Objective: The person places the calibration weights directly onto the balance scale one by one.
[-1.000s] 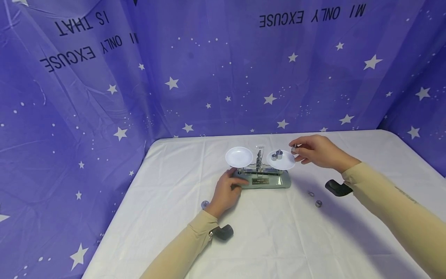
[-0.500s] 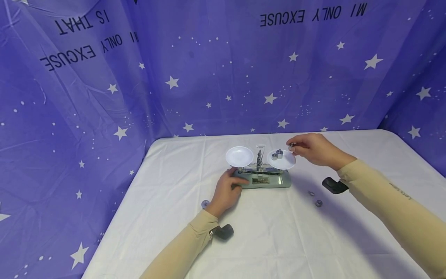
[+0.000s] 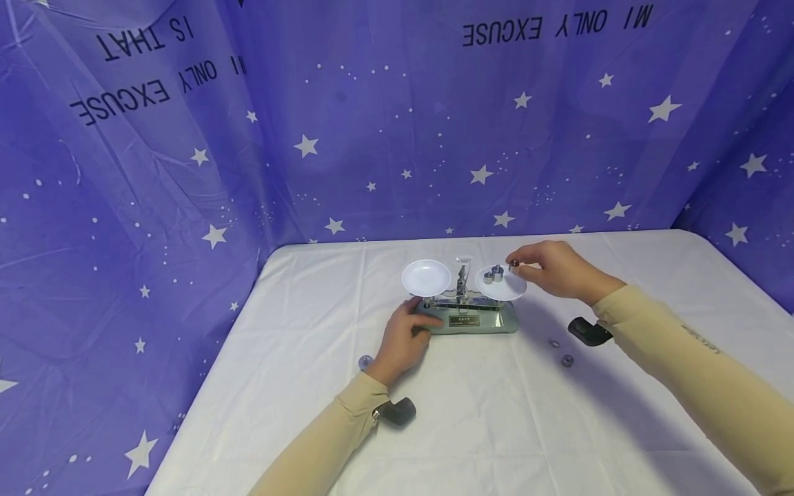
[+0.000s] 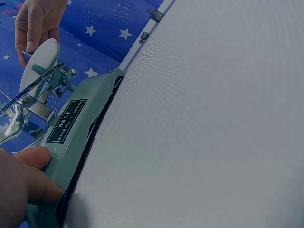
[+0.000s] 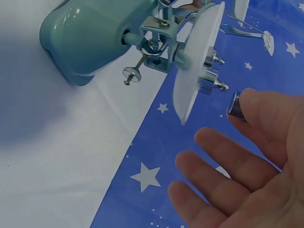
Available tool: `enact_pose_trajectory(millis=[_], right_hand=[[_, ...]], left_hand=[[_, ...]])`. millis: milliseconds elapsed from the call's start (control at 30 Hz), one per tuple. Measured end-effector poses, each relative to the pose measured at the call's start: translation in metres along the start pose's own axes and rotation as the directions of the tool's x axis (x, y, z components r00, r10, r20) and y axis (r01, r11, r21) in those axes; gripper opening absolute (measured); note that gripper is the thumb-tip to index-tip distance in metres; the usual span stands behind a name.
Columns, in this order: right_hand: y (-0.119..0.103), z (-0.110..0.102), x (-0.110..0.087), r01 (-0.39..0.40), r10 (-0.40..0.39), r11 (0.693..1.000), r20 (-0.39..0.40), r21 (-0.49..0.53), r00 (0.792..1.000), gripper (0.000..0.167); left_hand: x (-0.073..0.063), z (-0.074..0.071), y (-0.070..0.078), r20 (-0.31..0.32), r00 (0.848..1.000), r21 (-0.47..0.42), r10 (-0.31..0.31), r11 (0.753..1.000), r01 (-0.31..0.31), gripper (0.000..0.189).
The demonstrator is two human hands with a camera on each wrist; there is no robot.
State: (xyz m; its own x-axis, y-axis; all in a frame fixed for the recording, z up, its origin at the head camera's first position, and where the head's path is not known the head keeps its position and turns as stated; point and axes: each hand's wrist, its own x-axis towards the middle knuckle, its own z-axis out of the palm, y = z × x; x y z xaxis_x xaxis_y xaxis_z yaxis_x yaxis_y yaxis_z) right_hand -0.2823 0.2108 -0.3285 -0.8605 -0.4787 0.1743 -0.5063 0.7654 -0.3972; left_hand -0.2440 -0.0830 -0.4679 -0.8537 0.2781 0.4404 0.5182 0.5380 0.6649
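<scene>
A green-based balance scale [image 3: 505,320] stands on the table with two white pans. Two metal weights [image 3: 497,274] sit in its right pan [image 3: 510,291], while the left pan [image 3: 425,277] looks bare. My left hand [image 3: 400,346] grips the base's left end, with thumb and a finger on the green surface in the left wrist view. Above the right pan's outer edge, my right hand [image 3: 561,271] pinches a small metal weight [image 5: 236,105] between thumb and forefinger. Its other fingers are spread in the right wrist view. The held weight is apart from the pan there.
On the white tablecloth [image 3: 471,420] right of the scale lie a knobbed weight [image 3: 567,360] and a smaller metal piece [image 3: 554,342]. A small round bluish object [image 3: 364,362] lies beside my left wrist. A starry purple curtain [image 3: 384,138] hangs behind the table.
My right hand has moved slightly left, bringing the pinched weight from beside the right pan to over its edge. My left hand and the scale have stayed put.
</scene>
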Motion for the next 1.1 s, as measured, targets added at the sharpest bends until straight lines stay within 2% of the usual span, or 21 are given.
enact_pose_trajectory(millis=[233, 467, 733, 1100], right_hand=[[0.004, 0.009, 0.002, -0.022, 0.023, 0.999, 0.006, -0.023, 1.0, 0.029], [0.006, 0.016, 0.001, -0.033, 0.033, 0.998, 0.002, -0.051, 0.999, 0.029], [0.009, 0.023, 0.002, -0.051, 0.051, 0.998, -0.001, -0.049, 0.999, 0.03], [0.01, 0.027, 0.002, -0.058, 0.057, 0.998, -0.013, -0.038, 0.998, 0.032]], left_hand=[[0.001, 0.0, 0.0, -0.007, 1.0, -0.03, 0.002, 1.0, -0.002, 0.032], [0.001, 0.001, -0.001, -0.012, 1.0, -0.018, 0.014, 1.0, -0.014, 0.032], [0.001, -0.001, 0.0, 0.005, 1.0, -0.019, -0.008, 1.0, 0.008, 0.03], [0.002, 0.0, 0.0, -0.004, 1.0, -0.011, -0.005, 1.0, 0.005, 0.03]])
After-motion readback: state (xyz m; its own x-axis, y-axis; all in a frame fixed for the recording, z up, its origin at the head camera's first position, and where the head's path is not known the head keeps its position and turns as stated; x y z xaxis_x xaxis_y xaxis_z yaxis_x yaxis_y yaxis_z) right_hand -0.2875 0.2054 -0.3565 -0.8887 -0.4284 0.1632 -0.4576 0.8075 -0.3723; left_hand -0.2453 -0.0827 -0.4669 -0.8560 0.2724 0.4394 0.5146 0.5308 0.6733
